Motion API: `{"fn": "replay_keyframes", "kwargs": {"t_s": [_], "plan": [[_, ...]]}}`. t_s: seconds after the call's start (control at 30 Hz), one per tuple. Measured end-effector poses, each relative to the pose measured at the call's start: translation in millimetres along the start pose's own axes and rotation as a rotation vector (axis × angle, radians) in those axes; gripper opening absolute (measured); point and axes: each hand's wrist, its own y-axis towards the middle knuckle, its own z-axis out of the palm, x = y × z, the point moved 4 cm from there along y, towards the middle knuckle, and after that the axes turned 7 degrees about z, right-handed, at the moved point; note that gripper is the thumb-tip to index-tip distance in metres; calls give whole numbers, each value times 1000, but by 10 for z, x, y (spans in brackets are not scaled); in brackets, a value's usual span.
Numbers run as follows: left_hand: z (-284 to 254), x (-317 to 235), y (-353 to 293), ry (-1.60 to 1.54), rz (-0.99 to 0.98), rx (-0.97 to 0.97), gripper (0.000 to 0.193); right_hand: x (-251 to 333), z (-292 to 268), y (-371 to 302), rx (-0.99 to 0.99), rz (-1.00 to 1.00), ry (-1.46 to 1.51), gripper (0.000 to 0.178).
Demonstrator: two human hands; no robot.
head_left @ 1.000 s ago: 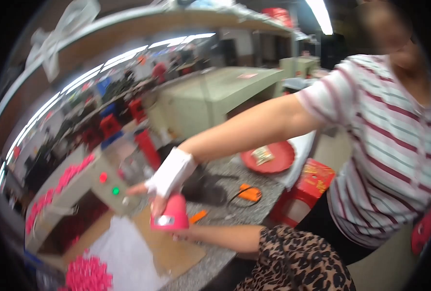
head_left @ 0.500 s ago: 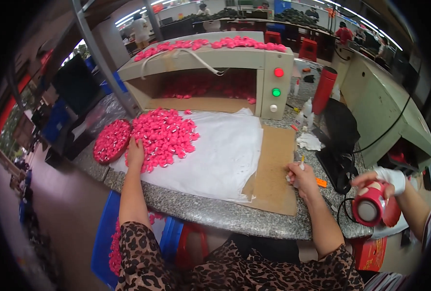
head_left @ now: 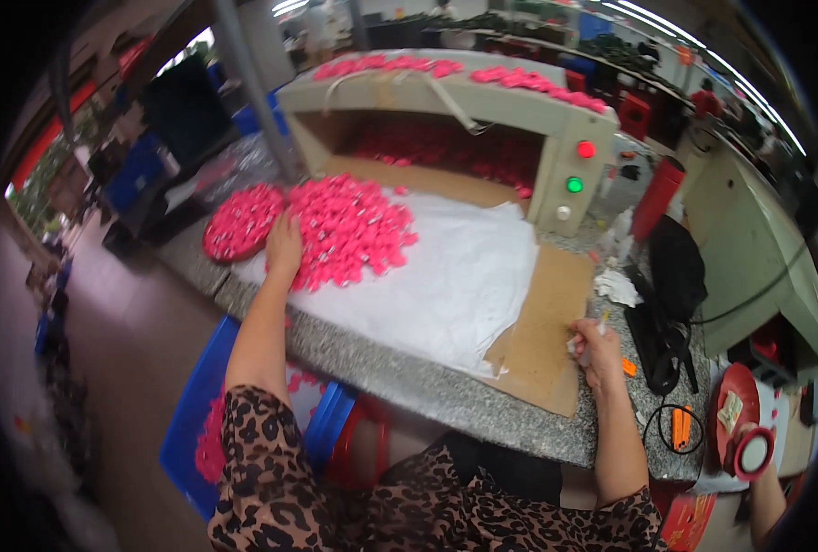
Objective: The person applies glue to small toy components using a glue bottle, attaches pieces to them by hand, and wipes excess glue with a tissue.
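My left hand (head_left: 284,247) lies at the left edge of a heap of small pink pieces (head_left: 358,235), beside a round red tray (head_left: 214,256) filled with the same pieces. Its fingers are stretched forward and touch pieces; the fingertips are partly hidden, and no held piece shows. On the right, over a brown cardboard sheet (head_left: 547,331), my right hand (head_left: 600,354) is closed around a small white bottle with a thin yellow tip (head_left: 604,318). White paper (head_left: 455,267) spreads under the heap.
Behind the paper stands a beige open-fronted machine (head_left: 556,175), with pink pieces inside and on top. A red flask (head_left: 657,198), a black bag (head_left: 676,267) and orange cutters (head_left: 681,428) lie right. Another person's hand (head_left: 766,501) holds a round red object (head_left: 754,453). A blue bin (head_left: 193,414) sits below left.
The view has turned, shifting the bench in the picture. My left hand remains between tray and heap, my right still grips the bottle. The other person's hand and round red object have moved lower.
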Motion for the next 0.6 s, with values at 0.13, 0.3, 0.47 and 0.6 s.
{"fn": "replay_keyframes", "kwargs": {"t_s": [0.13,0.3,0.47,0.6], "plan": [[-616,-296,-330,-98,69,-128,44,153,-188,-102,-9,-19,59,12],[-1048,406,-2296,65,-453,176,43,88,-40,7,42,-41,3,14],[-1280,-572,-3522,-108,-425,816,58,95,-193,-12,-17,-14,-24,17],[-1458,-424,-3616,276,-542,978,43,81,-145,-10,15,8,1,18]]}}
